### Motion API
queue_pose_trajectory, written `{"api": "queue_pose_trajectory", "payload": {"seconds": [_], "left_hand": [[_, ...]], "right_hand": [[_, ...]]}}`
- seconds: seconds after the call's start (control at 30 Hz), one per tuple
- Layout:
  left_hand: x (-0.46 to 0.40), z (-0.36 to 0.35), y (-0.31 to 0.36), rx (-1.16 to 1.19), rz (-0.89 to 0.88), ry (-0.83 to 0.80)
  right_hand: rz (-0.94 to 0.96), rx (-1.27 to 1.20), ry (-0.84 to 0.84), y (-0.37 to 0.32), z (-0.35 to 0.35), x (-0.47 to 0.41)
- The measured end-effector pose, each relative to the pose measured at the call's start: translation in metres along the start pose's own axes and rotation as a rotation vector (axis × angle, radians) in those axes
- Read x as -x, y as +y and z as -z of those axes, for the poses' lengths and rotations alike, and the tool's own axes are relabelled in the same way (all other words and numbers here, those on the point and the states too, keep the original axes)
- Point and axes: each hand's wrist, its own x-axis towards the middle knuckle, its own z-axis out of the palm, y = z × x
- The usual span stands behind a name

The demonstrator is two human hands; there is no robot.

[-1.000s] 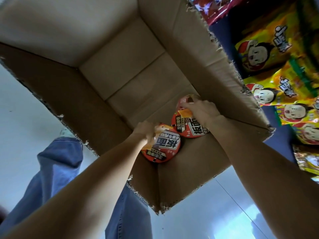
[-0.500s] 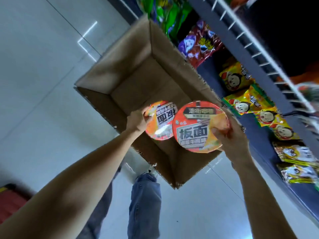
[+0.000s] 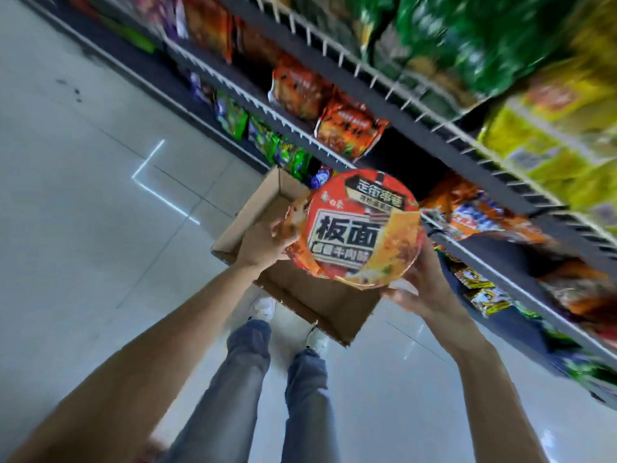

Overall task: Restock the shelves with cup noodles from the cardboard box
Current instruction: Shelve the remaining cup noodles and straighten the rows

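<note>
The right hand [image 3: 422,289] grips the front cup noodle [image 3: 362,228] from below and to its right, fingers curled at the rim, lid facing the camera. The left hand [image 3: 263,243] holds a second cup noodle [image 3: 293,225] at its left edge; that cup is mostly hidden behind the front one, just beside it. Below and beyond both hands sits the open cardboard box [image 3: 310,302] on the floor [image 3: 100,212]. Past the right hand run the shelves [image 3: 467,252], lined with snack packets [image 3: 350,128].

floor [image 3: 83,228] — pale glossy tiles (light streaks) | snack packets [image 3: 350,128] — blurred
</note>
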Motion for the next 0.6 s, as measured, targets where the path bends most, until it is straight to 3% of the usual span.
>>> {"api": "queue_pose_trajectory", "payload": {"seconds": [0.13, 0.2, 0.3, 0.43, 0.6], "left_hand": [[0.049, 0.041, 0.068, 0.003, -0.053, -0.125], [0.07, 0.056, 0.094, -0.011, -0.068, -0.189], [0.092, 0.077, 0.134, -0.231, -0.191, -0.218], [0.116, 0.103, 0.185, -0.55, -0.377, -0.149], [0.172, 0.129, 0.24, -0.476, -0.573, -0.071]], "right_hand": [[0.045, 0.221, 0.175, -0.045, -0.028, 0.03], [0.065, 0.117, 0.202, -0.069, -0.044, 0.037], [0.181, 0.034, 0.302, -0.105, -0.059, 0.049], [0.327, 0.004, 0.458, -0.144, -0.067, 0.066], [0.394, -0.162, 0.563, -0.202, -0.065, 0.082]]}}
